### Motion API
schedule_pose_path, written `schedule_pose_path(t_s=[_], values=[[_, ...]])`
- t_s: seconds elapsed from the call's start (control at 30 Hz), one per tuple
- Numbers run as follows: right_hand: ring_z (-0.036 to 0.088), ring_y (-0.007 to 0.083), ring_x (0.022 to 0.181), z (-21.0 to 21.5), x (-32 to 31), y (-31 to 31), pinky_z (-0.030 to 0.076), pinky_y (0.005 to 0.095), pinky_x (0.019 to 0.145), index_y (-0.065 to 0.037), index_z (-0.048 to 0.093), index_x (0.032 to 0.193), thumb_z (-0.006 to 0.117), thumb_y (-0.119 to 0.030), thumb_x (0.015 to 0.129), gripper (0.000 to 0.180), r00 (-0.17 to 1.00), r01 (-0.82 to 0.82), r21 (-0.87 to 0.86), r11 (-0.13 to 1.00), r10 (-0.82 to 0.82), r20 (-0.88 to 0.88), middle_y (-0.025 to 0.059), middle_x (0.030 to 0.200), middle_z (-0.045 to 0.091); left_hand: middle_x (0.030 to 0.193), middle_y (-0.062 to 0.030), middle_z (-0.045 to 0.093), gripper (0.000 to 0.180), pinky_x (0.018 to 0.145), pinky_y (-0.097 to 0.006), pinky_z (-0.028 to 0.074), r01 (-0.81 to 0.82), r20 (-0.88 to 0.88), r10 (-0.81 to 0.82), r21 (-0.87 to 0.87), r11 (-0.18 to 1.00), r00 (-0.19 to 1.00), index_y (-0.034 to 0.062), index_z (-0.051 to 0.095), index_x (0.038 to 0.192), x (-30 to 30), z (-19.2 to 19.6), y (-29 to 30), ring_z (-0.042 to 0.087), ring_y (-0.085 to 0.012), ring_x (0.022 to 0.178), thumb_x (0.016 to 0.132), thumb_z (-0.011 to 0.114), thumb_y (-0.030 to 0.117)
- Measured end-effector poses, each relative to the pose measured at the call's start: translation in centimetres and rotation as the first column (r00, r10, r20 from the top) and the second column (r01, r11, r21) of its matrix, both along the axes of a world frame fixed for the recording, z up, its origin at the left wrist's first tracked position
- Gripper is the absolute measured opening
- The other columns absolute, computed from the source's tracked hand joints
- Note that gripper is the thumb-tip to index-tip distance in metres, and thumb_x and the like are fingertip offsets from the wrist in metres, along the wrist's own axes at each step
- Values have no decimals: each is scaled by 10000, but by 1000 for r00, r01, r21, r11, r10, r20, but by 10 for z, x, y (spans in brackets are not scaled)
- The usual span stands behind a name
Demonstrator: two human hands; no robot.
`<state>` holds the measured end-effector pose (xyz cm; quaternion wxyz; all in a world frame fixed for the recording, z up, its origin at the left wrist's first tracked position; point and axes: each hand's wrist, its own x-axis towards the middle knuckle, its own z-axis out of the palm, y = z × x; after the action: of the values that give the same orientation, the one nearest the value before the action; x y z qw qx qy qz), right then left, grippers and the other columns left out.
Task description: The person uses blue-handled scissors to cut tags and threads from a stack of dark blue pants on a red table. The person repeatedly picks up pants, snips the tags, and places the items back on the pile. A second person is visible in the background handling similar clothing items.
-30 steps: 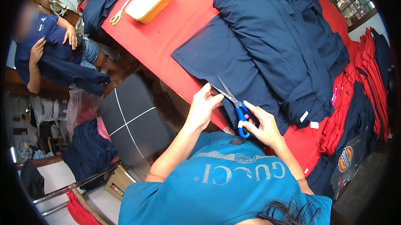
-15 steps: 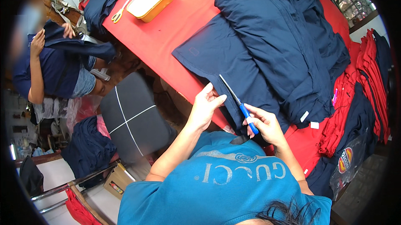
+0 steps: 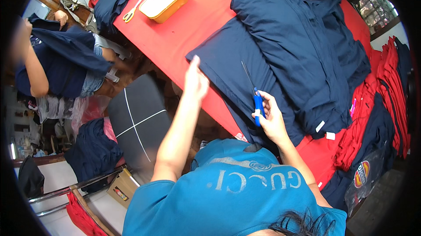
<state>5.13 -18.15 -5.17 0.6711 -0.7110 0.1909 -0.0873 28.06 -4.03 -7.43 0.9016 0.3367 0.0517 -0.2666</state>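
Observation:
My right hand [image 3: 272,117] is wrapped round a pair of blue-handled scissors [image 3: 258,109], whose slim blades point away from me and look closed together. Below the blades lies a navy garment [image 3: 232,52], spread flat with its near part hanging over the table edge toward my lap. At that garment's left edge is my left hand [image 3: 196,80], slightly blurred, fingers stretched out and nothing visible in them. A thicker heap of navy garments [image 3: 289,39] lies just right of the flat one.
The red-covered table [image 3: 171,52] bears a yellow tub [image 3: 164,3] and yellow-handled scissors [image 3: 130,14]. Red garments [image 3: 388,91] are piled at the right. A dark cushioned seat [image 3: 140,117] with crossed white lines stands left. Further left, a co-worker [image 3: 57,65] handles dark cloth.
My left hand has let go of the garment's near edge and moved up and left. The scissors have turned more upright in my right hand. The co-worker's cloth has shifted.

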Motion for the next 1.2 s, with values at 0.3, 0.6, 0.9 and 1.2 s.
schedule_pose_path(t_s=[0.3,0.6,0.9,1.2], values=[[597,346,994,48,-98,-10,485,405,887,-53,423,1383,642,-19,781,642,920,-370,-448,814,256,-297,172,1070,546,890,-63,651,192,551,-273,475,-359,416,116,573,736,902,43,622,1022,145,-22,24,601,-114,720,875,687,148],[565,160,942,71,-150,-98,485,297,896,-59,433,1388,537,82,789,624,842,531,-264,805,-464,277,75,1062,548,1320,-189,510,630,931,-382,500,-146,705,-459,616,774,540,-5,380,1410,161,143,-125,567,-262,1137,833,631,-15],[657,405,836,11,-286,-105,483,497,751,19,537,1157,621,-69,877,305,438,363,-897,253,-896,-76,278,931,648,1584,-208,100,1059,1142,-385,284,-342,264,-951,889,305,-162,125,181,1531,56,106,-228,239,-349,1434,711,815,344],[573,360,1026,91,-167,-154,452,434,906,16,592,1200,626,-163,870,377,791,234,-920,315,-612,-9,190,1079,612,1253,-220,479,578,1024,-491,346,-646,917,-395,264,716,-62,43,515,1225,-49,45,-174,459,-397,1165,718,742,203]])
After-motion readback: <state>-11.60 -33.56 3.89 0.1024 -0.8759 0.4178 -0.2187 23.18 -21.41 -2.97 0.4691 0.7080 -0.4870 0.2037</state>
